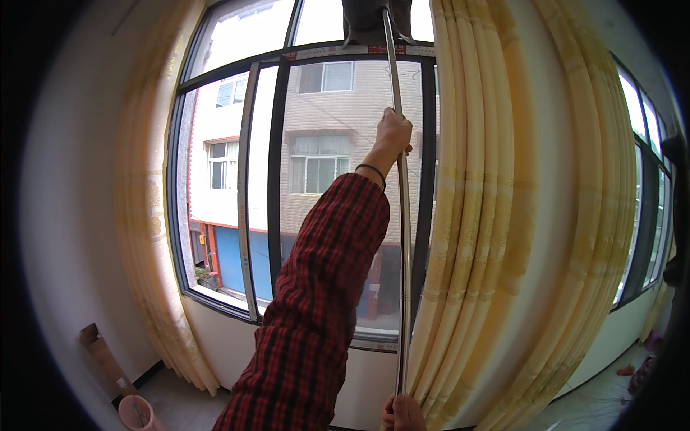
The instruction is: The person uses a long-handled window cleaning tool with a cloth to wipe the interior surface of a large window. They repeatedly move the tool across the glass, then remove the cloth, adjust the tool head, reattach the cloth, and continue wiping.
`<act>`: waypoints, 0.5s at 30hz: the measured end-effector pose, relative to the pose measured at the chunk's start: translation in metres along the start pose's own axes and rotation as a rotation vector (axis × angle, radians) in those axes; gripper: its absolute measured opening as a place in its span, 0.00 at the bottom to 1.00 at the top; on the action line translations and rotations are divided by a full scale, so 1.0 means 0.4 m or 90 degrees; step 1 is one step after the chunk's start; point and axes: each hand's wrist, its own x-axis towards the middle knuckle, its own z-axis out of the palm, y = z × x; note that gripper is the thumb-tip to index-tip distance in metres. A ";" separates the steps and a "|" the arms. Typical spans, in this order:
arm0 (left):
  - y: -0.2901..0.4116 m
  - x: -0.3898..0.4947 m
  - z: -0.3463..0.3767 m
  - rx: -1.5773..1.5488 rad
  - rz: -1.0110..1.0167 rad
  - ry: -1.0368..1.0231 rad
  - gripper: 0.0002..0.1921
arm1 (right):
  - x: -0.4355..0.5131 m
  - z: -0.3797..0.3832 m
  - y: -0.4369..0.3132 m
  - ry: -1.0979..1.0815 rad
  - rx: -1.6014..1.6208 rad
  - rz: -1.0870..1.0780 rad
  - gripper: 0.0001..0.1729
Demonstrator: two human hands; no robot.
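Note:
A long shiny metal pole (405, 258) runs nearly upright in front of the window. My left hand (393, 132), at the end of a red-and-black checked sleeve, grips it high up. Low at the bottom edge, my right hand (403, 414) is closed around the same pole and partly cut off by the picture's rim. At the pole's top, a dark grey cloth-like head (372, 21) lies over the upper window pane (318, 21), just above the crossbar (356, 51). The top of this head is out of view.
Yellow curtains hang left (145, 226) and right (469, 161) of the dark-framed window; the right one is close beside the pole. A pink bin (129, 412) and a long cardboard box (102, 355) stand at the lower left. Another window (641, 188) is at far right.

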 end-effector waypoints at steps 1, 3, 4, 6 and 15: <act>-0.017 -0.012 -0.007 0.001 0.005 0.005 0.13 | 0.001 0.011 0.001 0.012 -0.050 -0.032 0.28; -0.062 -0.062 -0.013 -0.024 0.007 -0.018 0.12 | -0.020 0.013 0.059 0.043 -0.148 -0.097 0.28; -0.088 -0.102 -0.016 -0.035 0.006 -0.031 0.11 | -0.038 0.011 0.113 0.049 -0.151 -0.065 0.28; -0.142 -0.213 -0.024 -0.044 -0.026 -0.031 0.10 | -0.072 -0.007 0.244 0.048 -0.152 0.031 0.28; -0.221 -0.581 -0.061 -0.142 -0.070 -0.048 0.08 | -0.224 -0.072 0.601 0.022 -0.195 0.187 0.28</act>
